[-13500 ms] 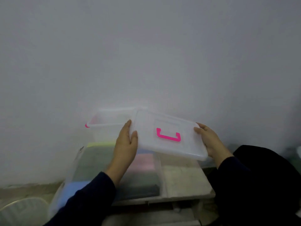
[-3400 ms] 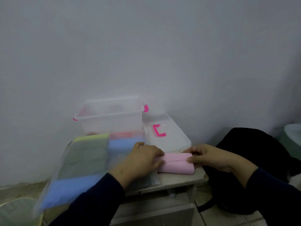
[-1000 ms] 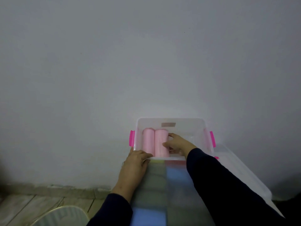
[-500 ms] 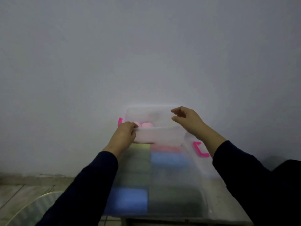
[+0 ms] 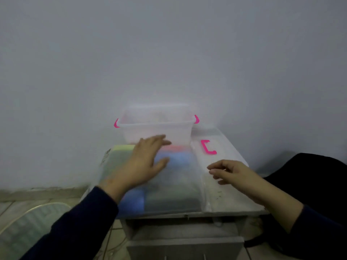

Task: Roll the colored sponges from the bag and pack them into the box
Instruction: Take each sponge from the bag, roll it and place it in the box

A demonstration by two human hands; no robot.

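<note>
Reaching over the bag (image 5: 169,186) of colored sponges (image 5: 174,159) on the counter (image 5: 231,201), both hands, left (image 5: 142,164) spread flat, right (image 5: 234,173) loosely curled, hold nothing, likely fetching another for the box (image 5: 157,126) behind.

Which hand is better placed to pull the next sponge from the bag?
Left, probably. The left hand is spread flat over the bag of sponges, while the right hand hovers beside the bag, loosely curled and empty.
</note>
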